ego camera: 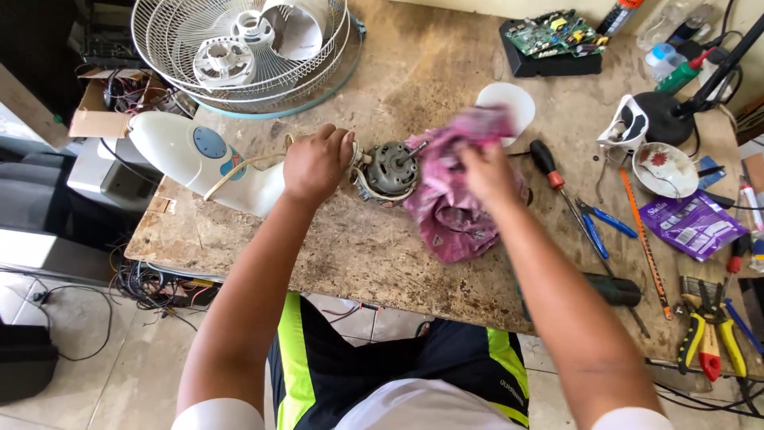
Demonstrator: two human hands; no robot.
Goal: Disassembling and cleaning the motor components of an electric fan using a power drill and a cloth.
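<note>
Hands, as I logged them: left hand (317, 163) curled, fingers clamped around fan motor (390, 169); right hand (487, 171) bunched pink rag (458, 199) against motor shaft, just beyond left fingertips.

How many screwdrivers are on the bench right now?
2. A red-and-black-handled screwdriver lies just right of the pink rag; a dark green-handled screwdriver lies near the front edge. Clutter at right may hide more.

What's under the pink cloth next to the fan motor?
The pink cloth lies bunched on the worn wooden table, with the right hand pressing on top. Its upper edge drapes toward the motor's shaft. Anything beneath the folds is covered.
</note>
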